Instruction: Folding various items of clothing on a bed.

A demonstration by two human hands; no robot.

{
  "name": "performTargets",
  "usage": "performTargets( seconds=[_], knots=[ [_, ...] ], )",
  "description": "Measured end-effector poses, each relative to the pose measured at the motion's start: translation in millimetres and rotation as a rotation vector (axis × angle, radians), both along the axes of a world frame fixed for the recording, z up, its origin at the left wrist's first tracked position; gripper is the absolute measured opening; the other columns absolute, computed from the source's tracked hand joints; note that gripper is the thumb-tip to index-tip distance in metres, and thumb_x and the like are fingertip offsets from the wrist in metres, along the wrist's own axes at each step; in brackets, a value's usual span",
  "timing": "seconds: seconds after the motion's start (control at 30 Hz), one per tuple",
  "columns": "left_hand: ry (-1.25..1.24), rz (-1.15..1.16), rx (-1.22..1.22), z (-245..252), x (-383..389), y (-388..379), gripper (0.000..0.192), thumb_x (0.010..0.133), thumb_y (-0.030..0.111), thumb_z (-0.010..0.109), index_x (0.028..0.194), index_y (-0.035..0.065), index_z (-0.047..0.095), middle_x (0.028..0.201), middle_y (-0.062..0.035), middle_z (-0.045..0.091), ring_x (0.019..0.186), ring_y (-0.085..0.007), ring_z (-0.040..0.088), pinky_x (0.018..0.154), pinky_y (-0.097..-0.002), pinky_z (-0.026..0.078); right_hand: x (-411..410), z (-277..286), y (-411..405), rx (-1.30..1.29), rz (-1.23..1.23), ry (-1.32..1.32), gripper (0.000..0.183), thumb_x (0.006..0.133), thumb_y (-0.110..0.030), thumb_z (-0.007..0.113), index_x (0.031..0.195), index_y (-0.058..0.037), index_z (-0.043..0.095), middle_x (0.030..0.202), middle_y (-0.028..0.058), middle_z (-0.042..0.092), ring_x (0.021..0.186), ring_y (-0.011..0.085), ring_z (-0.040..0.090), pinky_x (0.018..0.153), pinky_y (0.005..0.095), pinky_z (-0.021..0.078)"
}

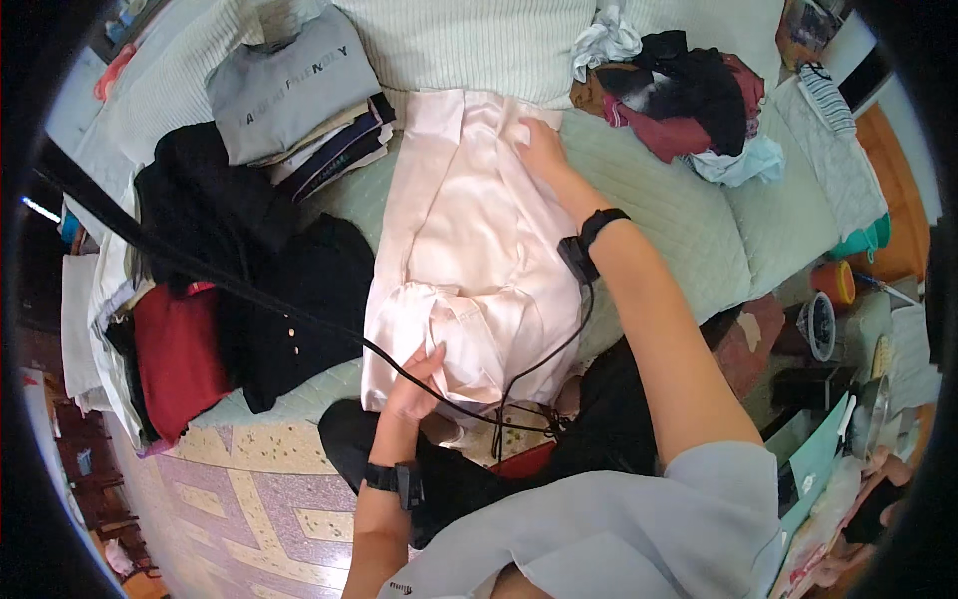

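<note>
A pale pink satin garment [464, 217] lies lengthwise in front of me on a quilted pale green sofa cover [644, 187]. Its sides are folded inward, and a collar-like part is bunched at the end nearest my body. My left hand [417, 385] grips the cloth by that bunched part, fingers partly hidden in its folds. At the far right corner, my right hand [542, 153] rests on the satin with bent fingers; whether it pinches the fabric is unclear. Black straps with small devices circle both wrists, and a dark cable crosses over the near end of the garment.
Folded clothes topped by a grey printed shirt [299, 90] stand at the far left. Black garments [299, 299] and a red one [179, 359] lie nearer. A loose clothing heap [681, 97] is at the far right. Ribbed white cushions [479, 45] line the back.
</note>
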State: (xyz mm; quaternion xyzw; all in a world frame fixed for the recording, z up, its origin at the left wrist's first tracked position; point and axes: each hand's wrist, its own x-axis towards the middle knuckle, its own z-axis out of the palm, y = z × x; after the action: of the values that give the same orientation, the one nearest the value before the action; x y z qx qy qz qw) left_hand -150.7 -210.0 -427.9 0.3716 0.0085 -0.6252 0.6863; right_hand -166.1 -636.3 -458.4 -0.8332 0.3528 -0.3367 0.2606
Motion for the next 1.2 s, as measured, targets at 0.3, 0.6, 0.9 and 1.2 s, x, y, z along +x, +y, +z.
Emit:
performTargets(
  seconds=[0.3, 0.6, 0.9, 1.2],
  knots=[
    [-0.218, 0.129, 0.053, -17.4, 11.4, -0.2, 0.040, 0.092, 0.013, 0.049, 0.129, 0.0008, 0.039, 0.117, -0.0099, 0.056, 0.104, -0.0190, 0.056, 0.091, -0.0320, 0.045, -26.8, -8.2, -58.7, 0.250, -0.271, 0.117, 0.058, 0.071, -0.029, 0.071, 0.113, 0.0050, 0.050, 0.118, 0.0240, 0.052, 0.108, 0.0360, 0.051, 0.092, 0.0413, 0.0407],
    [-0.130, 0.089, 0.103, -14.2, 10.7, -5.4, 0.035, 0.092, 0.008, 0.049, 0.126, 0.0017, 0.044, 0.110, -0.0075, 0.059, 0.097, -0.0149, 0.060, 0.083, -0.0280, 0.050, -5.3, -25.5, -90.7, 0.121, -0.211, 0.027, 0.054, 0.064, -0.023, 0.077, 0.110, -0.0016, 0.057, 0.104, 0.0169, 0.062, 0.088, 0.0280, 0.061, 0.077, 0.0334, 0.0485],
    [-0.079, 0.034, 0.117, -17.1, 10.5, -29.3, 0.038, 0.091, 0.007, 0.050, 0.127, 0.0023, 0.044, 0.110, -0.0055, 0.060, 0.096, -0.0143, 0.060, 0.084, -0.0273, 0.049, -31.3, -5.4, -138.2, 0.171, -0.259, 0.031, 0.031, 0.066, -0.008, 0.073, 0.096, -0.0077, 0.064, 0.090, 0.0099, 0.064, 0.086, 0.0276, 0.061, 0.078, 0.0371, 0.0476],
    [-0.097, 0.034, 0.141, -22.0, 6.2, -21.5, 0.038, 0.089, 0.009, 0.053, 0.126, 0.0023, 0.046, 0.112, -0.0056, 0.059, 0.098, -0.0141, 0.059, 0.086, -0.0282, 0.048, 21.9, 23.8, -49.3, -0.173, -0.058, 0.257, 0.024, 0.077, -0.022, 0.062, 0.097, -0.0088, 0.059, 0.112, 0.0128, 0.055, 0.100, 0.0320, 0.054, 0.082, 0.0427, 0.0446]
  ],
)
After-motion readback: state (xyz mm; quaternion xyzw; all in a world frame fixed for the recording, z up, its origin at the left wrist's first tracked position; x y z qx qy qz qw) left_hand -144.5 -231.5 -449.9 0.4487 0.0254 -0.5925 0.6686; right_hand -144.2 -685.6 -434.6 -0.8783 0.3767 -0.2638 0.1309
